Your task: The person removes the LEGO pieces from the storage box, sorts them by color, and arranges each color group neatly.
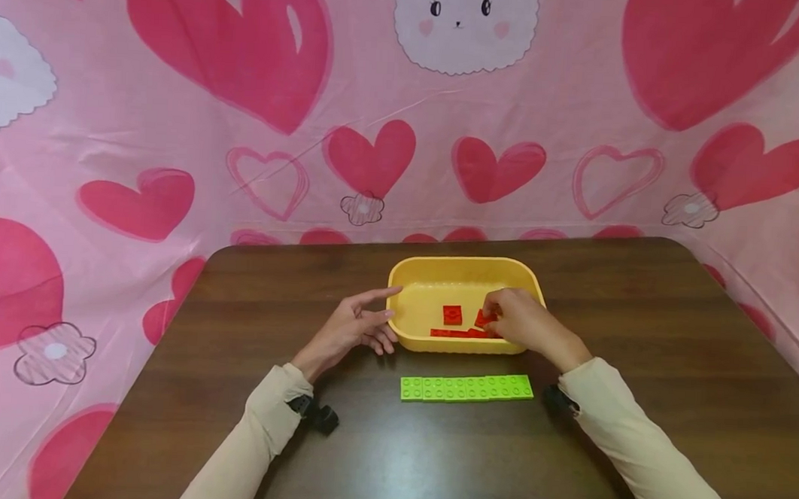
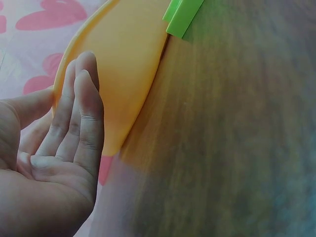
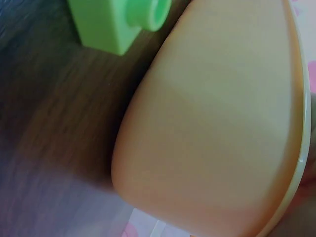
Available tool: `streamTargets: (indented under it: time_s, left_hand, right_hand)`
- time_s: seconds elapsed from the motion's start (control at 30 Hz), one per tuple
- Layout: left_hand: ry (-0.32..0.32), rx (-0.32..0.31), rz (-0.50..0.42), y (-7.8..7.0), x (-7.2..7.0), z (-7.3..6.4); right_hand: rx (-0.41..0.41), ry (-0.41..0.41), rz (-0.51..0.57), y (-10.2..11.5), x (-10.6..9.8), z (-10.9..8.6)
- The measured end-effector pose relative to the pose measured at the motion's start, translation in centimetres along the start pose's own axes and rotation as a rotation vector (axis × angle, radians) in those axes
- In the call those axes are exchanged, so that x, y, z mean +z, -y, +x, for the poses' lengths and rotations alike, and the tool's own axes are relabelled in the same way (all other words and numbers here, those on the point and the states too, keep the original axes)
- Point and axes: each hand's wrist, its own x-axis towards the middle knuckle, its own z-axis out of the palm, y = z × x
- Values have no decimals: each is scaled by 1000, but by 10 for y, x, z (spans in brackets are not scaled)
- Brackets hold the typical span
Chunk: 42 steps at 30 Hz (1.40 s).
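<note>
A yellow tub (image 1: 458,345) holds several red toy bricks, among them a square red brick (image 1: 452,315) lying apart on its floor. My right hand (image 1: 521,320) reaches over the tub's right side and pinches another red brick (image 1: 482,319). In the right wrist view the tub's outer wall (image 3: 212,113) hides most of that hand. My left hand (image 1: 355,324) is at the tub's left end, thumb and index finger at the rim. Its fingers (image 2: 89,106) are nearly straight along the outer wall in the left wrist view.
In front of the tub a row of joined lime-green bricks (image 1: 467,389) lies on the dark wooden table (image 1: 388,460). A pink cloth with hearts (image 1: 240,53) hangs behind the table and along its sides. Each wrist wears a black strap.
</note>
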Motion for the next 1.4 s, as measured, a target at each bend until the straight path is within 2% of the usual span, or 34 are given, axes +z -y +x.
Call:
streamTargets:
  time_s: [0.13, 0.47, 0.73, 1.03, 1.4]
  left_hand:
    - [-1, 3, 3, 1, -1, -1]
    - [2, -8, -2, 0, -1, 0]
    - [-7, -15, 15, 0, -2, -1]
    - [-6, 9, 35, -1, -1, 2]
    - [-17, -5, 30, -2, 0, 0]
  right_hand:
    - [17, 17, 16, 1, 0, 1]
    - [38, -7, 20, 0, 0, 4]
    - [-1, -9, 12, -1, 1, 5]
    - [-69, -70, 37, -3, 0, 4]
    - [-236, -169, 57, -1, -1, 2]
